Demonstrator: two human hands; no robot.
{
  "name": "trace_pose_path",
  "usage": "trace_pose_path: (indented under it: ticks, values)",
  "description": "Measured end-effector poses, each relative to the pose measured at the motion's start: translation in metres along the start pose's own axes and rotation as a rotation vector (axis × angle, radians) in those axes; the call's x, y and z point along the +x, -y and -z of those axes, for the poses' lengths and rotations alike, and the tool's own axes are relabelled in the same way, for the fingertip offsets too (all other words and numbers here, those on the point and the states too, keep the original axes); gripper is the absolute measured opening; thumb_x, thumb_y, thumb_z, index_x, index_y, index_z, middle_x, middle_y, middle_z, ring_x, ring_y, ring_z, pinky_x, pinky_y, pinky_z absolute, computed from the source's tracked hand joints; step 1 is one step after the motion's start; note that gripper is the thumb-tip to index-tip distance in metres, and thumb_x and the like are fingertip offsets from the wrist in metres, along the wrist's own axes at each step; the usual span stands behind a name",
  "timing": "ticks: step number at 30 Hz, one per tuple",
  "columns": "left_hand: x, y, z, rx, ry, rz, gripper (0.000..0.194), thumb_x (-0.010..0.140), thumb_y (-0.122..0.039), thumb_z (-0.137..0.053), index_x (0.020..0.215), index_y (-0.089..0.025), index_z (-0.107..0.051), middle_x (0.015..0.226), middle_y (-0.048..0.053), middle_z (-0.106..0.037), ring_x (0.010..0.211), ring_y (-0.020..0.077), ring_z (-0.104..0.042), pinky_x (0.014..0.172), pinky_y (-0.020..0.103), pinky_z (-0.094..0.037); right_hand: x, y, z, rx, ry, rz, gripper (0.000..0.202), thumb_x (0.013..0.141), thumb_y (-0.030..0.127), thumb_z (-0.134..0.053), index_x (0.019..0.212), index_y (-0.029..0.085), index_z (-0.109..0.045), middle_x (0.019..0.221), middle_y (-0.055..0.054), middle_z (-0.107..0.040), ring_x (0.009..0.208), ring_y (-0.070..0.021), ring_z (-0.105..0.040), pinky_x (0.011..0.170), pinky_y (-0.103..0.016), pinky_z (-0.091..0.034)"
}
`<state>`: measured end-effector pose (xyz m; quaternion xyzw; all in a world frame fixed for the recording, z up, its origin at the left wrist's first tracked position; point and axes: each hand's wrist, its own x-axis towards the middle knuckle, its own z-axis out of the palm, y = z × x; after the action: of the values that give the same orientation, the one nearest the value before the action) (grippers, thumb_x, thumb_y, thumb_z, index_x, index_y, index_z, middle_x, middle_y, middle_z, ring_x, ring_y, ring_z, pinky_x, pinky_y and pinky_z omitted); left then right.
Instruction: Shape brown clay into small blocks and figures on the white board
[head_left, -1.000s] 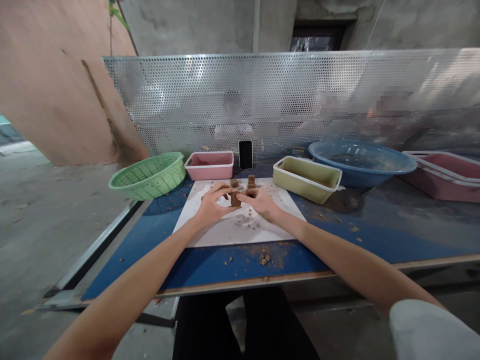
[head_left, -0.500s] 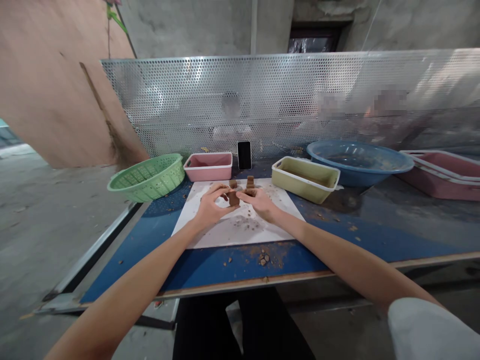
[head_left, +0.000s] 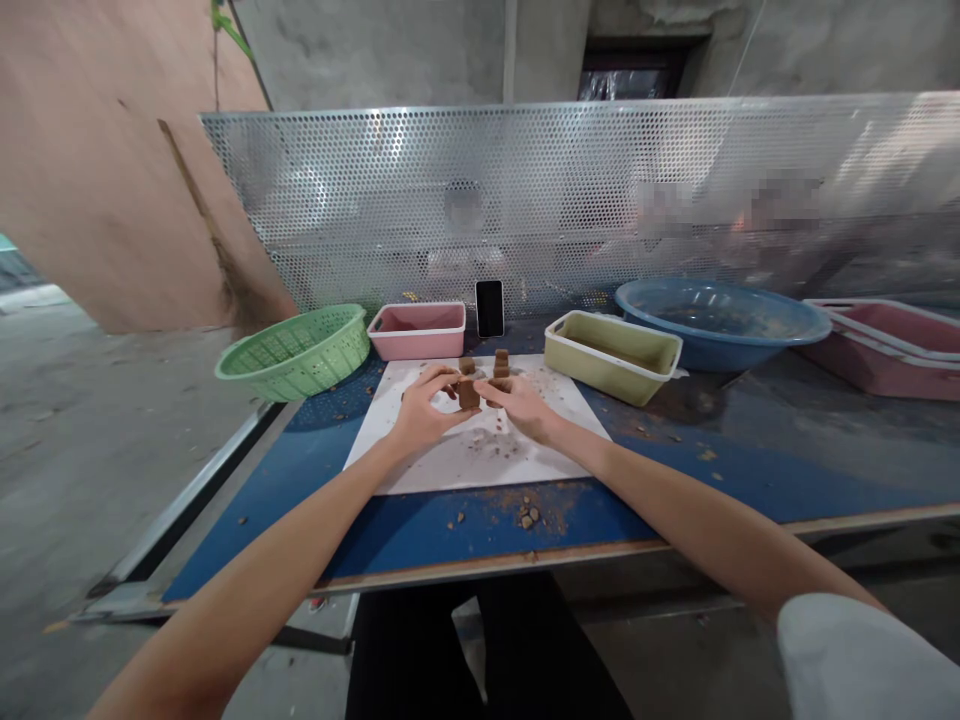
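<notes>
A small brown block that looks like clay [head_left: 469,395] stands between my hands above the white board [head_left: 420,470]. My left hand [head_left: 426,412] is closed round its left side, with the fingertips at the top and the thumb low near its base. From the right, my right hand [head_left: 526,408] pinches the block near its upper edge with the thumb; its other fingers are partly hidden. Just behind, on the board, are a stacked brown piece [head_left: 502,360] and a lower brown lump [head_left: 466,366]. Crumbs are scattered near the hands.
Along the back stand a green basket [head_left: 300,365], a pink bin [head_left: 418,345], a phone [head_left: 490,308], a yellow-green bin [head_left: 611,372], a blue basin [head_left: 720,340] and pink bins [head_left: 892,365]. Behind them rises a perforated metal screen [head_left: 525,160]. Crumbs [head_left: 529,515] lie near the table's front edge.
Both hands keep their hold on the brown block, with only slight finger movement. The view has shifted very slightly.
</notes>
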<state>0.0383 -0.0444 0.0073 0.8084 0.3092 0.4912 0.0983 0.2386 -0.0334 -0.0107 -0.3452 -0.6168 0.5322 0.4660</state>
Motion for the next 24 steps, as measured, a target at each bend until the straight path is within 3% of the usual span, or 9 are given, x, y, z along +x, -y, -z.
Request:
trace_pose_path:
  ticks: [6,9,13,17,21,24]
  values:
    - [0.000,-0.001,-0.001,0.036,-0.022,0.023,0.032,0.079,-0.039,-0.084,0.103,-0.021,-0.073,0.105,0.008,-0.070,0.089,0.0195,-0.065,0.077,0.035,-0.060,-0.004,0.003,0.000,-0.120,0.002,0.043,0.042,0.078,0.059,-0.081,0.072,0.020,-0.068,0.072,-0.001,-0.063,0.072,-0.0168,-0.053,0.068,-0.031,-0.040]
    - [0.000,0.001,-0.002,-0.001,-0.018,0.041,0.034,0.077,-0.038,-0.085,0.103,-0.020,-0.072,0.108,0.009,-0.069,0.092,0.0199,-0.066,0.076,0.034,-0.060,-0.003,0.005,0.002,-0.155,0.018,0.055,0.042,0.080,0.060,-0.078,0.074,0.020,-0.068,0.074,-0.002,-0.064,0.074,-0.0175,-0.054,0.071,-0.032,-0.041]
    - [-0.003,0.004,-0.002,-0.250,0.109,0.150,0.053,0.072,-0.035,-0.090,0.116,-0.018,-0.065,0.117,0.012,-0.068,0.094,0.0202,-0.069,0.079,0.034,-0.060,-0.002,0.007,0.009,-0.236,0.097,0.037,0.042,0.083,0.061,-0.075,0.080,0.020,-0.070,0.080,-0.002,-0.066,0.075,-0.0168,-0.055,0.072,-0.032,-0.041]
    - [-0.004,0.004,-0.002,-0.432,0.219,0.265,0.069,0.076,-0.033,-0.088,0.135,-0.018,-0.055,0.113,0.011,-0.071,0.090,0.0188,-0.070,0.081,0.034,-0.057,-0.001,0.009,0.018,-0.319,0.158,0.073,0.044,0.087,0.064,-0.071,0.082,0.020,-0.073,0.080,-0.003,-0.068,0.074,-0.0171,-0.055,0.070,-0.031,-0.040]
    - [-0.003,0.003,-0.001,-0.366,0.243,0.289,0.057,0.073,-0.035,-0.090,0.121,-0.016,-0.066,0.104,0.009,-0.072,0.085,0.0177,-0.066,0.079,0.033,-0.054,0.002,0.006,0.021,-0.338,0.160,0.121,0.046,0.088,0.066,-0.070,0.089,0.021,-0.076,0.091,-0.006,-0.075,0.082,-0.0209,-0.061,0.075,-0.033,-0.043]
    - [-0.002,0.001,-0.001,-0.308,0.198,0.318,0.053,0.068,-0.035,-0.092,0.109,-0.017,-0.063,0.093,0.004,-0.069,0.080,0.0166,-0.062,0.077,0.032,-0.051,0.003,0.002,0.017,-0.372,0.107,0.113,0.056,0.091,0.073,-0.059,0.084,0.020,-0.075,0.078,-0.005,-0.070,0.075,-0.0198,-0.056,0.068,-0.033,-0.039]
